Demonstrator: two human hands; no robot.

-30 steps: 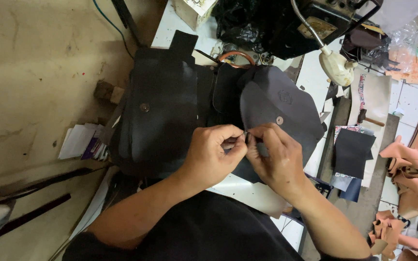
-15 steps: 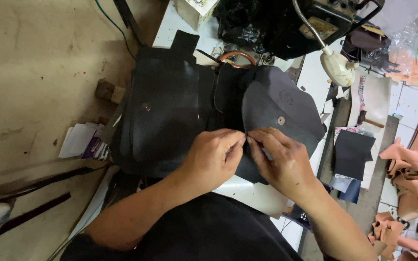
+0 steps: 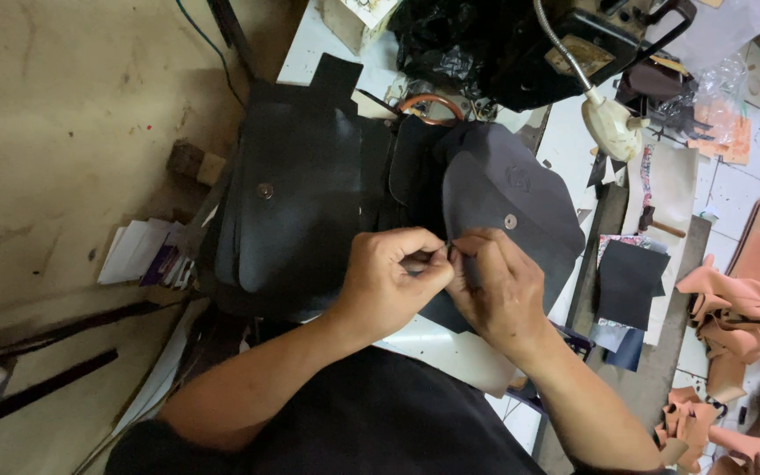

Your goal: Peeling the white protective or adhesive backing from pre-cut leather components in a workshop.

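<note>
Both hands pinch one spot | left hand point(image 3: 389, 281), right hand point(image 3: 494, 286) | over black leather flap point(image 3: 521, 207)

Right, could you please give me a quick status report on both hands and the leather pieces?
Left hand and right hand pinched together at the edge of the dark leather flap. Black leather stack beside it, untouched. Nothing between the hands and the work.

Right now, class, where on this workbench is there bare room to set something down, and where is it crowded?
A bare white strip of the table lies below the black leather pieces, just beside the left hand and right hand. Another white patch sits between the grey flap and the lamp. The top edge, by the sewing machine, is crowded.
</note>
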